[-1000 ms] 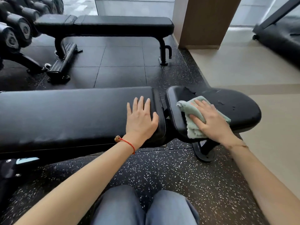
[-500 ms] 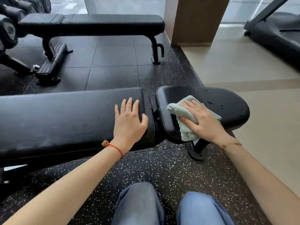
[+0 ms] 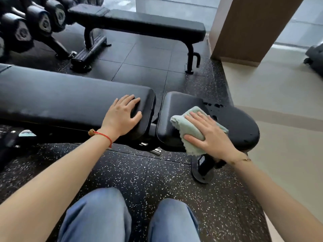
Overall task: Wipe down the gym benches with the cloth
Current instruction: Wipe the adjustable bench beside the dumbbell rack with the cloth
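A black padded gym bench lies across the view, with a long back pad (image 3: 61, 100) on the left and a shorter seat pad (image 3: 241, 123) on the right. My left hand (image 3: 120, 117) rests flat, fingers spread, on the right end of the long pad. A pale green cloth (image 3: 185, 126) lies crumpled on the seat pad's near edge. My right hand (image 3: 209, 135) presses down on it, with the thumb tucked under its lower fold. The seat pad's far surface shows worn, torn patches (image 3: 214, 104).
A second black flat bench (image 3: 139, 23) stands behind on the dark rubber floor. A dumbbell rack (image 3: 29, 25) fills the far left. A brown pillar (image 3: 250, 28) rises at the back right beside beige flooring. The bench foot (image 3: 203, 169) stands near my knees (image 3: 97, 215).
My right hand and the cloth have slid from the seat pad's left end toward its middle. The view swung and tilted; my left hand stayed on the long pad.
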Available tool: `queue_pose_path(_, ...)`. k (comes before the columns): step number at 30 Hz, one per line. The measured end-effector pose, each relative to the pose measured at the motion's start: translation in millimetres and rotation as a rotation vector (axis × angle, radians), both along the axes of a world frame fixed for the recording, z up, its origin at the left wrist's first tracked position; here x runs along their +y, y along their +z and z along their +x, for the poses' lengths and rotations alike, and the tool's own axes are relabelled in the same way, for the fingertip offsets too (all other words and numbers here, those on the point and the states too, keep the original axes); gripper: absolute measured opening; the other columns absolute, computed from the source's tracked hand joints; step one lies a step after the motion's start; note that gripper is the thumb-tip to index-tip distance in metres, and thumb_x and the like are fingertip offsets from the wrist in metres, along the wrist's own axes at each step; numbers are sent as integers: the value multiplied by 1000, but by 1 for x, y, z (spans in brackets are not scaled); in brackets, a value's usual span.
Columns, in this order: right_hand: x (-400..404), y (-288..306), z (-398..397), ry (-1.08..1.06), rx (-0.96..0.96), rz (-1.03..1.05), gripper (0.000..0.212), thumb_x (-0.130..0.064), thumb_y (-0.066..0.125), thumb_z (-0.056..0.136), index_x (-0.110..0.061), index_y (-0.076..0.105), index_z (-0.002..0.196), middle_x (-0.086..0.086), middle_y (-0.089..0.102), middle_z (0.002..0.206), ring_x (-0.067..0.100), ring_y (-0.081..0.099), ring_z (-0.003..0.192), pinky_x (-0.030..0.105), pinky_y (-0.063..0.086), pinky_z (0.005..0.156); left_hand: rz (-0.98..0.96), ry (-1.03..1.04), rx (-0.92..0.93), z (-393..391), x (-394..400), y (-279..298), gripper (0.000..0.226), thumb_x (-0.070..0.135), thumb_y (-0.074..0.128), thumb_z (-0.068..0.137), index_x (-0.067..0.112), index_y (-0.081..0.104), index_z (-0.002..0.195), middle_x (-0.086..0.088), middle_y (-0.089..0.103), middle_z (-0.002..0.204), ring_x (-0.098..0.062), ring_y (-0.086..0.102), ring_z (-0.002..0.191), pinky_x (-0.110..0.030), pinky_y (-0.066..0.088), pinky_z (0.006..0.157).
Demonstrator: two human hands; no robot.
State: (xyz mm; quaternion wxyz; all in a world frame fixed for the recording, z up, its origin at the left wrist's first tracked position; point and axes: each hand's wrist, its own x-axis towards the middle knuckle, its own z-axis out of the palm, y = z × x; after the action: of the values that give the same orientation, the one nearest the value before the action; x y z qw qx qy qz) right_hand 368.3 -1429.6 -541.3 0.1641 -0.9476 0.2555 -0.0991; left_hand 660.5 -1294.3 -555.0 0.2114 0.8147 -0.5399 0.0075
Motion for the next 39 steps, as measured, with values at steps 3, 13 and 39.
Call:
queue_pose_path(3,-12,9,16,29,78,-29,87,-81,33,78,-37,21,153,-8,14,163,10,2,151,39,1,124,-4,8,7,-2,1,4,53,36,52,94,21,44,145,-3,38,154,-20,28,145,-40,15,121)
queue_pose_path(13,9,-13,-17,210,-30,-311,79,-66,49,89,-29,24,154,-5,20,161,15,13,151,43,13,124,-51,-12,7,0,0,1,50,31,57,93,20,48,141,-5,43,151,-23,32,143,-41,20,120)
queue_pose_path(39,34,-9,11,138,6,-232,72,-71,26,93,-32,23,154,-5,19,161,14,9,151,39,7,124,-22,206,-9,-28,-16,-8,55,37,47,94,14,41,145,-11,35,154,-26,24,146,-48,11,121)
